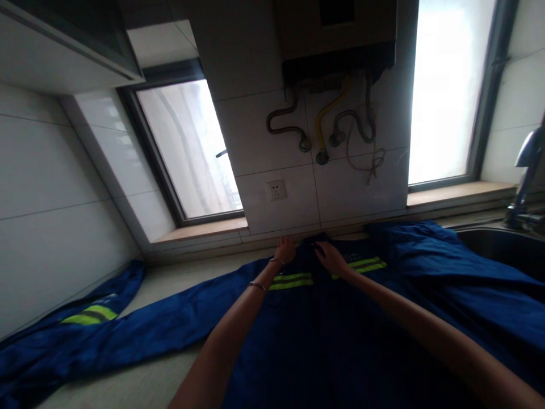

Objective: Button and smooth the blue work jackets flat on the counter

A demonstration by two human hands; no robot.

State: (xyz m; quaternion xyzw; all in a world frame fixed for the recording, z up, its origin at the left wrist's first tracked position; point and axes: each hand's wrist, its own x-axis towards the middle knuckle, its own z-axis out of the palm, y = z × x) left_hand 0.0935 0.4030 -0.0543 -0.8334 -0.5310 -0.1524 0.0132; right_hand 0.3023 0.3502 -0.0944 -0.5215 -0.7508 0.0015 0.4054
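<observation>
A dark blue work jacket (281,335) with yellow-green reflective stripes lies spread out on the counter, its collar toward the wall. My left hand (284,250) rests on the shoulder beside the collar, its fingers stretched toward the wall. Bracelets circle that wrist. On the other side of the collar, my right hand (331,258) has its thumb and fingers closed at the collar's edge; the small detail there is dim. One sleeve (170,312) reaches out to the left. More blue cloth (451,267) lies bunched on the right.
A sink (489,236) with a metal faucet (522,193) is at the right. Pale countertop (170,287) shows at the left. On the tiled wall are a socket (276,190), a water heater (336,34) with hanging pipes, and two windows. A cabinet (63,51) overhangs the upper left.
</observation>
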